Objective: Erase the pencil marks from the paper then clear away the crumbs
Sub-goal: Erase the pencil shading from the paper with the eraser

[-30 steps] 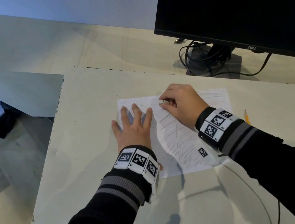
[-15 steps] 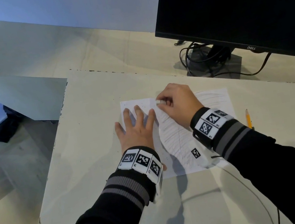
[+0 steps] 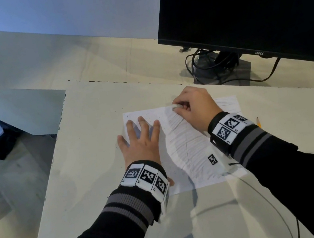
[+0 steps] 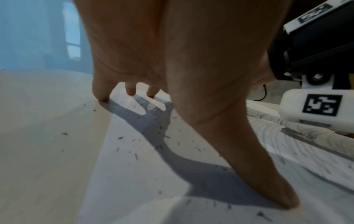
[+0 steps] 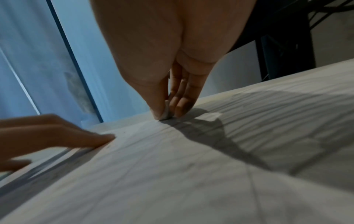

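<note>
My right hand pinches a small white eraser between thumb and fingers, pressed on the paper near its far edge; my left hand lies flat with fingers spread, holding the sheet's left part; dark crumbs lie around it; a pencil rests right of the paper; a monitor stands behind.

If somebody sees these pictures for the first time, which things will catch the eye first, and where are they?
The white sheet of paper at the middle of the pale table draws the eye; its right part carries grey pencil marks. The left hand presses flat on its left part among dark crumbs, while the right hand pinches a small white eraser near the far edge. Behind stands a large black monitor.
</note>
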`<state>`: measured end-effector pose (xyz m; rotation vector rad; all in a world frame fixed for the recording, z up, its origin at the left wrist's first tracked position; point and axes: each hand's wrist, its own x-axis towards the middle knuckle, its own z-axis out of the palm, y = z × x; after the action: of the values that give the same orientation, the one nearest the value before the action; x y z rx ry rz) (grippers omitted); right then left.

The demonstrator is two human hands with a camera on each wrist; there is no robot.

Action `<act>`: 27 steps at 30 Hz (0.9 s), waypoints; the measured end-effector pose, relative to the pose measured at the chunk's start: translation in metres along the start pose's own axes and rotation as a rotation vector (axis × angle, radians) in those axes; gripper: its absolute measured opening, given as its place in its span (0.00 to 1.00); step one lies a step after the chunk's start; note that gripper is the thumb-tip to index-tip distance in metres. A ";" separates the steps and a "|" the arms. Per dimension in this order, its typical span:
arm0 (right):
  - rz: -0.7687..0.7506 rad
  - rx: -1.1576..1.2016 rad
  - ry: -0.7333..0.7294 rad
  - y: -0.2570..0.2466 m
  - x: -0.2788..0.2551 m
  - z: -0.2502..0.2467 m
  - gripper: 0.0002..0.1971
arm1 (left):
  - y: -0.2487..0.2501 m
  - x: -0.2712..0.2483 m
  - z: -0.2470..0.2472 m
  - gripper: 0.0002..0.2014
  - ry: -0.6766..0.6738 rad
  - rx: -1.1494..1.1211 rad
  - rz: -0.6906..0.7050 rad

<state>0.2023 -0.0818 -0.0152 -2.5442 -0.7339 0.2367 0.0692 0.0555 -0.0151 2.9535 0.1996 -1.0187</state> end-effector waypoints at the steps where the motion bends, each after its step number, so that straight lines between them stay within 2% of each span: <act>1: -0.024 -0.003 -0.012 -0.001 -0.002 0.002 0.06 | 0.001 0.001 -0.001 0.78 0.001 0.015 -0.002; 3: -0.109 -0.001 -0.075 -0.006 -0.010 0.005 0.07 | 0.002 0.002 -0.003 0.78 -0.002 0.045 -0.004; 5: -0.110 -0.030 -0.092 -0.004 -0.009 0.000 0.07 | 0.002 0.002 -0.003 0.78 0.000 0.051 -0.006; 7: -0.037 -0.057 0.040 0.006 0.001 -0.011 0.07 | 0.003 0.000 -0.005 0.78 0.007 0.062 0.000; 9: 0.004 0.025 0.217 0.013 0.009 -0.023 0.06 | 0.002 0.000 -0.006 0.78 0.019 0.083 0.006; 10: -0.012 0.057 0.235 0.013 0.011 -0.025 0.06 | 0.001 0.000 -0.007 0.78 0.019 0.098 0.021; 14: -0.153 -0.038 -0.059 0.001 0.000 -0.009 0.06 | -0.004 0.004 -0.007 0.79 0.039 0.127 0.147; 15: -0.154 -0.041 -0.081 0.001 -0.001 -0.004 0.06 | -0.006 0.005 -0.006 0.79 0.035 0.093 0.164; 19: -0.103 -0.003 -0.017 0.004 -0.002 0.005 0.05 | -0.008 0.007 -0.002 0.80 0.030 0.029 0.183; 21: -0.171 -0.017 -0.073 0.001 -0.006 0.005 0.06 | -0.007 0.009 -0.001 0.81 0.035 0.019 0.184; 23: -0.173 -0.073 -0.111 0.000 -0.002 -0.001 0.07 | -0.006 0.011 -0.002 0.81 0.041 0.016 0.180; 25: -0.112 -0.133 -0.015 0.009 0.010 -0.012 0.07 | -0.005 0.010 -0.004 0.80 0.036 0.035 0.180; 27: -0.057 -0.068 0.161 0.017 0.020 -0.027 0.07 | -0.002 0.012 -0.006 0.79 0.046 0.060 0.168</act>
<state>0.2346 -0.0944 -0.0004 -2.5646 -0.7622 -0.0129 0.0821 0.0589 -0.0172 2.9862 -0.0800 -0.9531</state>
